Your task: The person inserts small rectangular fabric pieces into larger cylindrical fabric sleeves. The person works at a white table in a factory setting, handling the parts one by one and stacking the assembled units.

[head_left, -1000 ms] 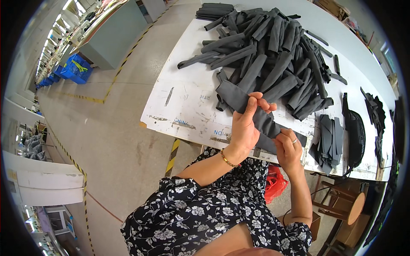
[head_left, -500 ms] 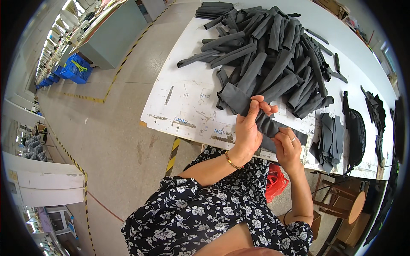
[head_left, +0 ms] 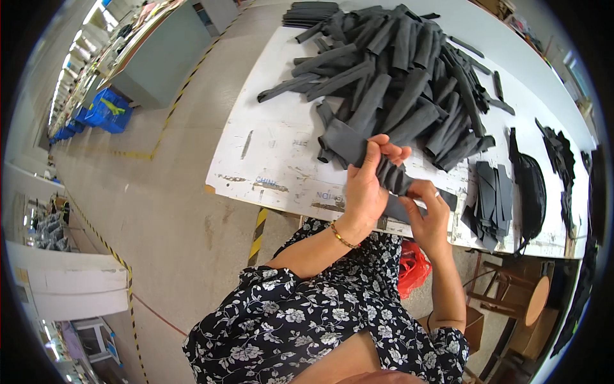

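Observation:
A dark grey fabric tube (head_left: 346,142) is in both my hands, above the table's near edge. My left hand (head_left: 366,192) is closed on its middle, with the thumb lying along the top. Between the hands the cloth is gathered into wrinkles. My right hand (head_left: 430,214) pinches the gathered end between thumb and fingers. A flat grey strip lies under the hands, partly hidden by them. Just beyond is a big heap of similar grey fabric tubes (head_left: 409,96), loosely piled on the white table (head_left: 256,150).
Right of my hands lie a stack of flat grey fabric pieces (head_left: 492,198), a black pouch-like bag (head_left: 529,198) and black strips (head_left: 559,166). A neat grey stack (head_left: 310,14) sits at the far corner. Below are a red plastic bag (head_left: 414,269) and a wooden stool (head_left: 536,301).
My right hand's fingers have shifted up along the gathered cloth, and its thumb now shows more. The left hand keeps its hold. The whole view has shifted slightly.

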